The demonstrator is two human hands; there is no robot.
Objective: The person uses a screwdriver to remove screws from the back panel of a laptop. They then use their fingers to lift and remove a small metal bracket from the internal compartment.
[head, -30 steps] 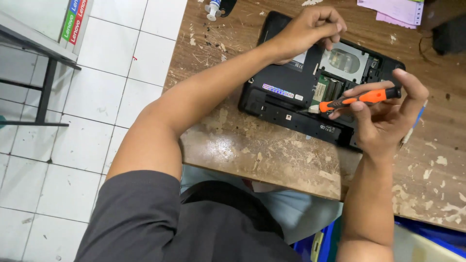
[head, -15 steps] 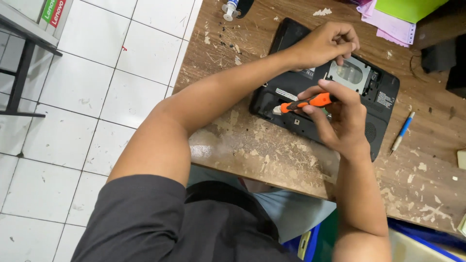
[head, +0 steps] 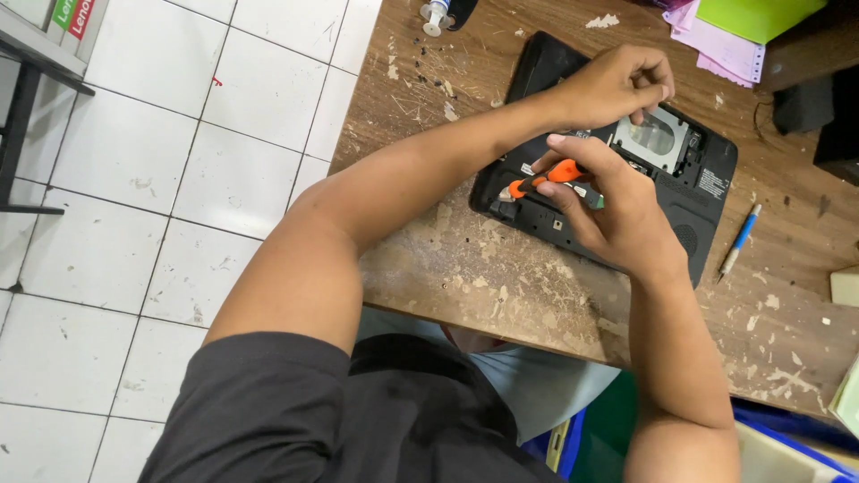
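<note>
- On the worn wooden table (head: 501,286), an upturned black laptop (head: 707,192) lies with its underside showing, set slantwise toward the table's far right part.
- The left hand (head: 617,85) reaches across from the left, forearm stretched long over the table edge, wrist bent down over the laptop's far edge.
- Its fingers are curled and pinched together right at the rim of the silver drive bay (head: 653,139); whether anything tiny sits between the fingertips, I cannot tell.
- The right hand (head: 617,210) comes up from the near side, forearm rising steeply, palm turned over the laptop's near-left part.
- It is closed around an orange-handled screwdriver (head: 546,177), thumb on top, tip pointing left toward the laptop's left corner.
- A blue pen (head: 738,241) lies on the table just right of the laptop, apart from it.
- Pink and green papers (head: 734,31) sit at the far right; a small white bottle (head: 436,15) stands at the far edge, left of the laptop.
- Against half a second ago: the screwdriver hand has held its spot over the laptop's left part, the left hand stays pinched at the bay, and the view has barely shifted.
- Against a second ago: the screwdriver has travelled from the laptop's right side over to its left.
</note>
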